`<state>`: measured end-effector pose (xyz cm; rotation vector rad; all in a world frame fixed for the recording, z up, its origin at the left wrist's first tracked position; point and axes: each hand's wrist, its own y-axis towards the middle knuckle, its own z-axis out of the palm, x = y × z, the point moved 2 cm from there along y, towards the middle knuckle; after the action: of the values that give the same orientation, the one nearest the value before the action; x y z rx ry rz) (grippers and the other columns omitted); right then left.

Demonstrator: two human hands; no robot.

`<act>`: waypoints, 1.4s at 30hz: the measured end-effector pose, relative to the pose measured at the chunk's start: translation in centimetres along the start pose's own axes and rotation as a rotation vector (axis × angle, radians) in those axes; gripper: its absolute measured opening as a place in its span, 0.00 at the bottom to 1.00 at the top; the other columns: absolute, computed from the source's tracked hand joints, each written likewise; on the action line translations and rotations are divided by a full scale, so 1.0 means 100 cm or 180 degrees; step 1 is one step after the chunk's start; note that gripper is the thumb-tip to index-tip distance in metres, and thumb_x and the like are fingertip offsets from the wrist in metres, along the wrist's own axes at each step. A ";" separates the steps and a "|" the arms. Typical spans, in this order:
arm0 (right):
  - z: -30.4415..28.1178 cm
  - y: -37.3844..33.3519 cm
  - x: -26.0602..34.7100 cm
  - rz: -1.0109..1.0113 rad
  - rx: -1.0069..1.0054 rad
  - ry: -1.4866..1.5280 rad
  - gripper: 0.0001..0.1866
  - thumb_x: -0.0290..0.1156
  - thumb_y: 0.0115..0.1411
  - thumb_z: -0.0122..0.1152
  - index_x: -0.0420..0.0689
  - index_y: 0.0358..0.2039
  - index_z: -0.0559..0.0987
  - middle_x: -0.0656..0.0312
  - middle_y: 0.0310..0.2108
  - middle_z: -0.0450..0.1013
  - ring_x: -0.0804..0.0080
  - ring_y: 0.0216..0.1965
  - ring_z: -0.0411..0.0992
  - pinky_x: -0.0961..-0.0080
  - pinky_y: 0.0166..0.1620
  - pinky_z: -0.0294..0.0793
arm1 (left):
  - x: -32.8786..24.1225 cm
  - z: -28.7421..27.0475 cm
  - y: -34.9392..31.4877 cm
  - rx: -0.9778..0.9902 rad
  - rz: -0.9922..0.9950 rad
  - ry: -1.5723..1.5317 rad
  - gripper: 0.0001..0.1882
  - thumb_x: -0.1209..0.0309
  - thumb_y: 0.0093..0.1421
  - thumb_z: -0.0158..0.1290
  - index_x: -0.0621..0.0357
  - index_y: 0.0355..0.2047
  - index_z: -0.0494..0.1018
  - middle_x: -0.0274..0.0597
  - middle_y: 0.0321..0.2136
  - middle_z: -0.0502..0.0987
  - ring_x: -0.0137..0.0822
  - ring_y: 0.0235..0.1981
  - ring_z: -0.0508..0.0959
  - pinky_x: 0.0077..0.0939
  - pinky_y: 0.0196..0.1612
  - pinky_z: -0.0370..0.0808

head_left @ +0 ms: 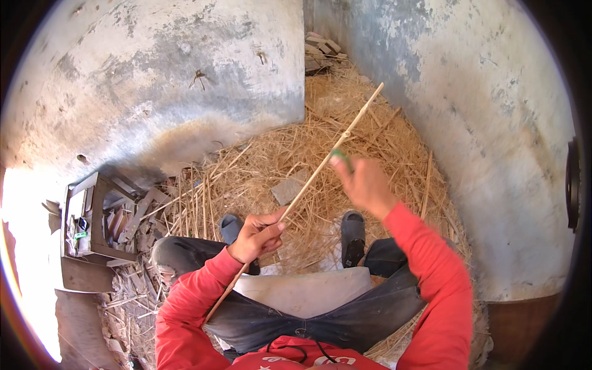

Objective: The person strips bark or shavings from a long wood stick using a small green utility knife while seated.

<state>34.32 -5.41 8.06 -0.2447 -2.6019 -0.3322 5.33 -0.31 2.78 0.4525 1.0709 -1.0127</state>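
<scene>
A long, slender, pale wooden stick [314,176] is clasped by the left hand [258,237], projecting beyond its fingers; beside it, a blurred green object [341,158] is gripped by the right hand [368,186] — if caught on the stick's knot [346,134], that grip might be jarred loose.

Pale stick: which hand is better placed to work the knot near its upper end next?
Probably the right hand: it is nearer the knot and holds a blurred green object, while the left hand grips the pale stick lower down.
</scene>
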 end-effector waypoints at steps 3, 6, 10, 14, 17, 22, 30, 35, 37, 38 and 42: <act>0.026 -0.030 0.035 -0.0473 -0.0015 0.0142 0.46 0.72 0.73 0.36 0.40 0.36 0.86 0.61 0.10 0.65 0.64 0.11 0.66 0.60 0.17 0.68 | -0.002 -0.004 0.004 0.0058 0.0092 0.0014 0.27 0.74 0.74 0.52 0.63 0.72 0.65 0.24 0.17 0.57 0.20 0.16 0.55 0.19 0.21 0.54; 0.031 -0.018 0.011 -0.0251 -0.0127 0.0149 0.45 0.73 0.72 0.37 0.42 0.28 0.84 0.66 0.10 0.62 0.69 0.10 0.62 0.62 0.15 0.64 | -0.004 -0.002 0.000 -0.0068 0.0087 0.0251 0.27 0.75 0.74 0.52 0.63 0.72 0.65 0.24 0.17 0.58 0.20 0.16 0.56 0.19 0.21 0.54; -0.026 0.037 -0.060 0.0731 -0.0359 0.0114 0.45 0.73 0.73 0.34 0.45 0.20 0.78 0.72 0.10 0.57 0.75 0.10 0.55 0.63 0.14 0.57 | -0.002 0.001 -0.003 0.0090 0.0137 0.0439 0.26 0.74 0.75 0.52 0.65 0.71 0.65 0.22 0.19 0.58 0.18 0.17 0.57 0.19 0.22 0.56; -0.040 0.042 -0.077 0.0623 -0.0860 -0.0322 0.47 0.72 0.74 0.31 0.41 0.25 0.80 0.70 0.09 0.57 0.73 0.10 0.56 0.64 0.15 0.60 | 0.004 0.001 0.002 0.0240 0.0188 0.0465 0.25 0.75 0.75 0.52 0.65 0.71 0.66 0.22 0.20 0.58 0.18 0.18 0.57 0.19 0.22 0.56; -0.027 0.012 -0.012 -0.0139 -0.0534 -0.0018 0.45 0.70 0.74 0.36 0.38 0.33 0.85 0.53 0.11 0.69 0.57 0.16 0.74 0.57 0.22 0.73 | 0.004 -0.001 0.004 0.0131 0.0190 0.0530 0.26 0.74 0.75 0.52 0.64 0.71 0.66 0.22 0.20 0.59 0.18 0.19 0.57 0.19 0.23 0.55; 0.029 -0.038 0.036 -0.0709 0.0500 -0.0154 0.42 0.66 0.75 0.40 0.38 0.35 0.86 0.45 0.17 0.75 0.46 0.20 0.77 0.51 0.26 0.77 | 0.007 -0.008 0.004 -0.0151 0.0537 0.1434 0.26 0.74 0.75 0.53 0.67 0.70 0.66 0.23 0.21 0.63 0.17 0.22 0.60 0.19 0.25 0.58; -0.021 0.010 -0.041 0.0285 0.0136 -0.0159 0.47 0.70 0.74 0.34 0.41 0.17 0.75 0.60 0.08 0.58 0.61 0.12 0.66 0.55 0.20 0.66 | 0.008 0.000 -0.001 -0.0134 0.0671 0.1950 0.27 0.76 0.72 0.56 0.68 0.69 0.67 0.22 0.24 0.64 0.17 0.24 0.62 0.17 0.27 0.62; 0.051 -0.028 0.016 -0.0476 -0.0037 0.0320 0.46 0.71 0.74 0.36 0.42 0.20 0.79 0.62 0.09 0.60 0.66 0.11 0.64 0.60 0.18 0.66 | 0.008 -0.007 -0.001 -0.0464 0.0575 0.2037 0.27 0.75 0.72 0.55 0.69 0.69 0.67 0.23 0.23 0.65 0.16 0.24 0.62 0.18 0.27 0.61; 0.005 0.017 -0.011 0.0869 0.0727 0.0534 0.44 0.71 0.73 0.39 0.41 0.28 0.85 0.61 0.11 0.63 0.67 0.13 0.64 0.61 0.21 0.66 | 0.004 -0.014 -0.011 -0.0338 0.0681 0.2357 0.26 0.75 0.72 0.55 0.70 0.68 0.68 0.24 0.23 0.65 0.17 0.25 0.63 0.18 0.27 0.62; -0.026 0.031 -0.037 0.1046 0.0163 0.0591 0.44 0.71 0.73 0.38 0.43 0.24 0.82 0.65 0.11 0.59 0.71 0.13 0.59 0.64 0.20 0.62 | 0.004 -0.008 -0.011 -0.0227 0.0611 0.2307 0.26 0.74 0.72 0.55 0.69 0.68 0.69 0.24 0.23 0.65 0.17 0.25 0.63 0.18 0.27 0.62; -0.119 0.041 -0.146 0.0782 -0.1791 0.0663 0.38 0.68 0.74 0.41 0.49 0.21 0.75 0.73 0.12 0.53 0.78 0.12 0.51 0.72 0.18 0.54 | -0.012 0.036 -0.024 0.0175 0.0866 0.2023 0.25 0.73 0.73 0.55 0.67 0.68 0.70 0.25 0.23 0.65 0.18 0.26 0.64 0.18 0.29 0.64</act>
<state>53.23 -6.44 11.56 -0.6751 -2.1913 -0.9406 4.93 -3.59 5.80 0.9791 1.4939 -0.6644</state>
